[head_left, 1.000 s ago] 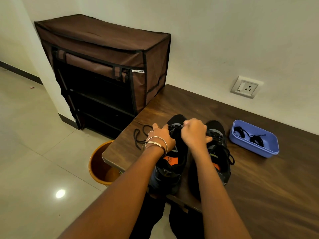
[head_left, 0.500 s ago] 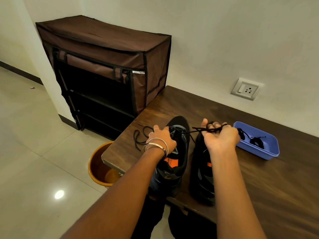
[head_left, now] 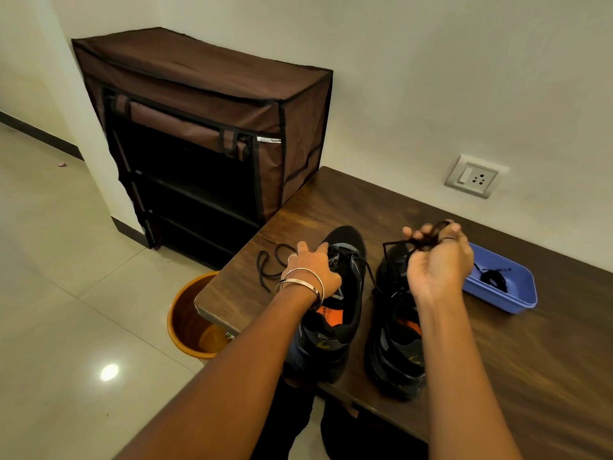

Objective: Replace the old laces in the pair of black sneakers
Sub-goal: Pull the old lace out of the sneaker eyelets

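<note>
Pulling the old lace (head_left: 371, 270) sideways could drag the left sneaker (head_left: 335, 307) off the tabletop (head_left: 530, 376), since its heel already overhangs the near edge; only the left hand (head_left: 315, 270), pressing on its tongue with fingers spread, steadies it. Right of that sneaker stands its pair (head_left: 394, 330), also near the edge. Above the pair, the right hand (head_left: 438, 263) clenches a bunched length of lace, which may snag in an eyelet, though I cannot see which. Farther right of the left sneaker, the blue tray (head_left: 517, 293) holds coiled laces, probably the new ones.
</note>
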Demonstrator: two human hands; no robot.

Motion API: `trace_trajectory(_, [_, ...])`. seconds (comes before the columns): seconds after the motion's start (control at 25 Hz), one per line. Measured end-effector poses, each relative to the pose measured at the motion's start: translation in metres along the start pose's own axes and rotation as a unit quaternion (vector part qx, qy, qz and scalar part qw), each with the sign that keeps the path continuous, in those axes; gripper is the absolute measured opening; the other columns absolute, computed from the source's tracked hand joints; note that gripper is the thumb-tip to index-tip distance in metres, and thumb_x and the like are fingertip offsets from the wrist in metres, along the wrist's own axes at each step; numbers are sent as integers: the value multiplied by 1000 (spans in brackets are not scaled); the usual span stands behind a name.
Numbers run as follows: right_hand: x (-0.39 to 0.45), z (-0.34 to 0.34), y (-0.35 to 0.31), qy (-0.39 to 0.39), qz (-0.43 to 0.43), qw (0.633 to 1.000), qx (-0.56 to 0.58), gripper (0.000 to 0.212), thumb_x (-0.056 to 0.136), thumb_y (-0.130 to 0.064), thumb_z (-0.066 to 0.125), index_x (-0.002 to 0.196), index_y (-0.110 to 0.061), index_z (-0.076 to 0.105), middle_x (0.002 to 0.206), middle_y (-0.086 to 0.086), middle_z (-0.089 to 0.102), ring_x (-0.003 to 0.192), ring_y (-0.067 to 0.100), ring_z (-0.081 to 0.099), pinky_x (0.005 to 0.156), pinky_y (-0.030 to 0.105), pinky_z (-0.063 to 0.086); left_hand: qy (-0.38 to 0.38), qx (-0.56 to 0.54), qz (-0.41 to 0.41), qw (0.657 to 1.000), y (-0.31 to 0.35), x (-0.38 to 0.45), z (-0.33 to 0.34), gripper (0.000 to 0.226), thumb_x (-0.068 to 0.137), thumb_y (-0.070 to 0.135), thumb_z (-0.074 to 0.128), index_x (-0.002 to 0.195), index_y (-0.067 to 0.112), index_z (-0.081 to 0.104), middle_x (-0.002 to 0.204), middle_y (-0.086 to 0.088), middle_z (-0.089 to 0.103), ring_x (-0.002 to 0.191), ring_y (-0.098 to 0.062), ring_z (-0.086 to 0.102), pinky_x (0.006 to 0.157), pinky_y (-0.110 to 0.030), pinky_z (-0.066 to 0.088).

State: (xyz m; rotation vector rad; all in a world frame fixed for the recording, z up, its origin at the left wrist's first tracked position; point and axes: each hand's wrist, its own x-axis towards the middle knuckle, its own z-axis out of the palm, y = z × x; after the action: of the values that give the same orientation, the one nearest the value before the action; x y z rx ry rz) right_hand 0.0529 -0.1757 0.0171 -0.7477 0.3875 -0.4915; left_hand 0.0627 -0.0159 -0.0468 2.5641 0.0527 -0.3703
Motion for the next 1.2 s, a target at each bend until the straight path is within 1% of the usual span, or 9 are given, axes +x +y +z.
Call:
trace_trajectory(0.08, [1, 7, 12, -19, -8, 998, -54, 25, 106, -6, 31, 94, -19, 48, 84, 10, 69, 76, 20, 69, 83, 34, 56, 15, -9, 25, 1000, 0, -1, -3, 71, 86, 44, 59, 148, 35, 28, 143, -6, 27, 129, -33, 33, 102, -48, 41])
trace_trajectory(0.24, [-2, 13, 27, -100, -38, 959, -263, 28, 100, -1, 45, 101, -23, 61, 105, -1, 68, 103, 7, 61, 92, 22, 42, 130, -116, 121, 977, 1, 4, -10, 36, 91, 34, 57, 127, 34, 60, 120, 5, 48, 115, -20, 43, 98, -40, 40])
trace_trajectory(0.4, [-19, 7, 27, -166, -136, 773, -596, 18, 94, -6, 61, 91, -19, 74, 94, -2, 70, 91, 10, 64, 73, 14, 43, 126, -73, 139, 980, 6, 14, -7, 25, 94, 26, 57, 116, 24, 69, 111, 0, 62, 101, -21, 59, 84, -29, 48])
trace_trajectory(0.6, [-19, 1, 25, -239, 36, 640, -729, 14, 83, -17, 78, 95, -12, 72, 99, 7, 69, 96, 19, 63, 67, 23, 43, 98, -132, 147, 975, 11, 27, -5, 19, 87, 21, 65, 101, 31, 75, 99, 1, 72, 93, -17, 66, 86, -30, 54])
trace_trajectory(0.72, [-13, -4, 24, -269, 40, 662, -699, 32, 81, -26, 80, 109, -16, 68, 94, 4, 66, 92, 20, 61, 69, 26, 45, 95, -264, 195, 940, 19, 22, -8, 35, 89, 2, 57, 106, 27, 74, 105, 3, 72, 98, -10, 64, 83, -11, 49])
trace_trajectory(0.88, [1, -12, 34, -177, 58, 765, -617, 54, 93, -11, 57, 144, -18, 42, 95, 8, 61, 89, 25, 58, 71, 37, 47, 119, -235, 155, 952, 10, 26, -10, 36, 94, 0, 49, 111, 22, 72, 109, 2, 70, 100, -13, 64, 93, -26, 51])
trace_trajectory(0.96, [6, -15, 36, -124, 46, 792, -596, 48, 91, -8, 54, 138, -10, 51, 111, 17, 66, 93, 29, 64, 80, 43, 56, 128, -175, 131, 968, 0, 33, -10, 24, 92, 11, 59, 104, 24, 74, 104, 2, 71, 95, -13, 65, 92, -34, 53])
trace_trajectory(1.08, [-4, -12, 32, -163, 77, 757, -628, 10, 88, -16, 71, 89, -6, 72, 92, 19, 71, 77, 24, 64, 74, 43, 58, 101, -41, 138, 984, 3, 34, -9, 14, 89, 29, 64, 99, 33, 74, 103, 4, 67, 96, -17, 61, 87, -40, 54])
trace_trajectory(1.2, [-14, -9, 35, -220, 101, 665, -707, 31, 79, -26, 81, 98, -7, 66, 94, 12, 66, 85, 23, 64, 75, 40, 58, 114, 65, 124, 984, 17, 30, -10, 16, 91, 34, 62, 103, 34, 72, 113, 2, 61, 106, -22, 56, 88, -43, 53])
